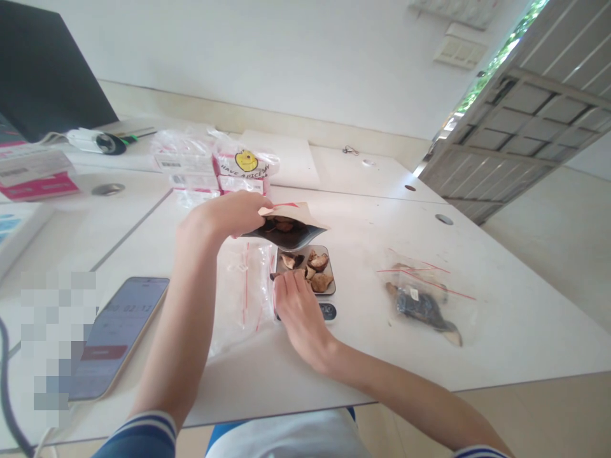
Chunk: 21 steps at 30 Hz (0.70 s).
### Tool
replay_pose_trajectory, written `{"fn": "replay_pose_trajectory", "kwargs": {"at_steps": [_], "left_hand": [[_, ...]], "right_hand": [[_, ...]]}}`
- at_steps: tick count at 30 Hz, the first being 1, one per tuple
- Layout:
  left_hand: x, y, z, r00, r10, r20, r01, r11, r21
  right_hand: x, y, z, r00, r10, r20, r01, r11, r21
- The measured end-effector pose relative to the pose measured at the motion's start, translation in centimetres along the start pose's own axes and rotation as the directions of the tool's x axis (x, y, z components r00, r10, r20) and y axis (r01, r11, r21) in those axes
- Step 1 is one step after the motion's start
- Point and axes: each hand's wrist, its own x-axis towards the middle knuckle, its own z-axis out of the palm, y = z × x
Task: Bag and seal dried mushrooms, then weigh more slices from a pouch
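Note:
A kraft paper pouch [311,216] with a dark inside is in my left hand [233,216], which grips its left edge. Its mouth gapes toward me, and brownish pieces show within. Just below it, a small digital scale [328,312] carries several dried mushrooms [321,282] on its square plate. My right hand [296,302] reaches over the plate's left front, fingers bent and closed on a dried mushroom; a dark bit of it pokes out at the left, the rest is hidden. Clear zip bags [245,286] with red seals lie flat left of the scale.
Another clear zip bag [422,305] holding dark pieces and a small packet lies at right. A phone [119,337] showing a timer lies at left. Plastic-wrapped pink and white packs [241,181] stand behind the pouch. A dark screen [48,70] rises at the back left.

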Motion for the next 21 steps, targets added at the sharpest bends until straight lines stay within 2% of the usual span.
{"fn": "replay_pose_trajectory", "kwargs": {"at_steps": [3, 6, 13, 16, 18, 21], "left_hand": [[-0.1, 0.1, 0.0, 1.000, 0.001, 0.000, -0.001, 1.000, -0.003], [-0.1, 0.1, 0.0, 1.000, 0.006, -0.001, -0.006, 1.000, 0.015], [-0.2, 0.0, 0.1, 1.000, 0.014, -0.007, -0.015, 0.999, -0.043], [-0.3, 0.1, 0.1, 1.000, 0.022, -0.006, -0.022, 0.999, -0.024], [-0.4, 0.3, 0.1, 0.999, 0.042, -0.011, -0.042, 0.999, -0.001], [-0.4, 0.5, 0.0, 0.997, 0.075, -0.012, -0.075, 0.997, 0.010]], "right_hand": [[1.1, -0.2, 0.9, 0.996, 0.088, -0.026, -0.088, 0.996, 0.019], [1.3, 0.0, 1.6, 0.991, 0.121, -0.060, -0.118, 0.992, 0.049], [-2.0, 1.1, 0.0, 0.968, 0.125, -0.219, -0.105, 0.989, 0.100], [-2.5, 2.9, -0.3, 0.963, 0.202, -0.180, -0.169, 0.969, 0.182], [-2.3, 4.3, -0.2, 0.960, 0.259, -0.105, -0.233, 0.950, 0.208], [-1.5, 6.0, 0.1, 0.960, 0.278, 0.016, -0.276, 0.941, 0.198]]}}
